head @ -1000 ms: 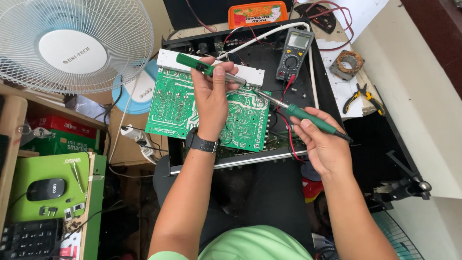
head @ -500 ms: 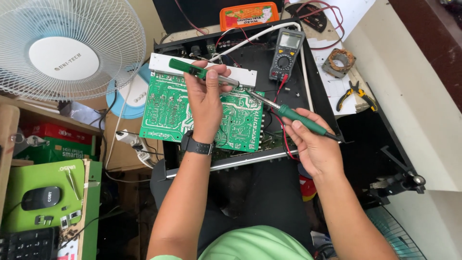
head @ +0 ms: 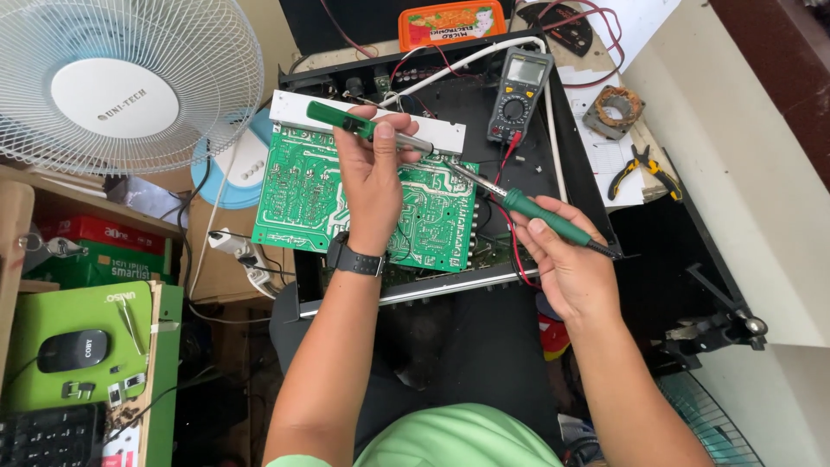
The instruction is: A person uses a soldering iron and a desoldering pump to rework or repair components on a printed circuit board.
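A green circuit board with a pale metal strip along its far edge lies solder-side up over an open black chassis. My left hand rests over the board and grips a green desoldering pump held nearly level, its tip pointing right. My right hand holds a green-handled soldering iron, its metal tip reaching up-left to the board close to the pump's tip. A black watch sits on my left wrist.
A multimeter with red and black leads lies on the chassis' far side. A white desk fan stands far left, an orange box at the back, yellow-handled pliers and a metal coil part right. Mouse and keyboard lie lower left.
Both hands and the tools hold nearly the same pose over the board; the iron tip stays by the pump's tip. The view has shifted slightly.
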